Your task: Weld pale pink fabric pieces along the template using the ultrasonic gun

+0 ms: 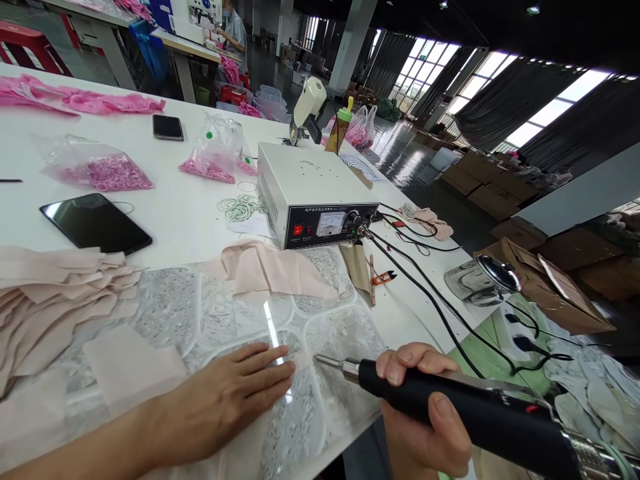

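My right hand is wrapped round a black ultrasonic welding gun, its narrow metal tip pointing left above the grey-patterned mat. Flat on the mat, fingers stretched out, lies my left hand, pressing on a thin, pale fabric strip that is mostly hidden beneath it. A small gap separates my left fingertips from the tip. Left of that hand rests a pale fabric piece, near a stack of beige-pink strips. Another beige-pink cloth lies crumpled beyond my fingers.
The white welder box stands behind the mat, with black cables running right. Nearby are orange thread snips, a glass mug, a tablet, a phone, green elastic loops and bags of pink bits.
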`<state>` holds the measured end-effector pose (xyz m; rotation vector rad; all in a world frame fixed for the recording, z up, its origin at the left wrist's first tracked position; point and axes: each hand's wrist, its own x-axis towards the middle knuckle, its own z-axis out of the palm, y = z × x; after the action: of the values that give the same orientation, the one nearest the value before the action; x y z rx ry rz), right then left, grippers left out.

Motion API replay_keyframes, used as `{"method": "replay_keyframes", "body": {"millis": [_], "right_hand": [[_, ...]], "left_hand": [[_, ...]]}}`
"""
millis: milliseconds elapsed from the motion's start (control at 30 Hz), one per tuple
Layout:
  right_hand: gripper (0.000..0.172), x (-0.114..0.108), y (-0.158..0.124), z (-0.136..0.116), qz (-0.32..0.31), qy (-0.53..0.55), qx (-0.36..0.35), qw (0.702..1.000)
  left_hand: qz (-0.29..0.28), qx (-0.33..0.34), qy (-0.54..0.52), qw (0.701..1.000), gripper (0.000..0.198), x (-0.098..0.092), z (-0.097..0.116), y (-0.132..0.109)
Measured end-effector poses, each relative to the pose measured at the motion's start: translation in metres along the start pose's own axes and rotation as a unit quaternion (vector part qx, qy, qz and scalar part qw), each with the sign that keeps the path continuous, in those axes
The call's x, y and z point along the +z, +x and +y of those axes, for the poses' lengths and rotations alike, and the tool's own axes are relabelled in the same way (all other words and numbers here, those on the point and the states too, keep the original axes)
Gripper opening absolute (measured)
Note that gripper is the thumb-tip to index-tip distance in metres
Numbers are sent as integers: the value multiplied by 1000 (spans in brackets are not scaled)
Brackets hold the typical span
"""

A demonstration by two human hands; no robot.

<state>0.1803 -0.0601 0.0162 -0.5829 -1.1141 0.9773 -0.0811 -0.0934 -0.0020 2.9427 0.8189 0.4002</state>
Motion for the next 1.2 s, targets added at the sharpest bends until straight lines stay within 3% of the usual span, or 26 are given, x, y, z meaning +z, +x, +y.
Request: {"method": "replay_keyframes", "body": {"millis": [367, 667, 1200], "right_hand": [[14, 11, 4, 5, 13, -40, -10, 999], [13, 13, 5, 2, 9, -57, 10, 998], [11, 17, 4, -1, 20, -42, 13, 999]], "left_hand": [[24, -9, -24, 999, 43, 4, 1, -1], [-11, -10, -6, 1000, 41, 4, 1, 0], [72, -18, -22, 997, 36, 2, 6, -4]]}}
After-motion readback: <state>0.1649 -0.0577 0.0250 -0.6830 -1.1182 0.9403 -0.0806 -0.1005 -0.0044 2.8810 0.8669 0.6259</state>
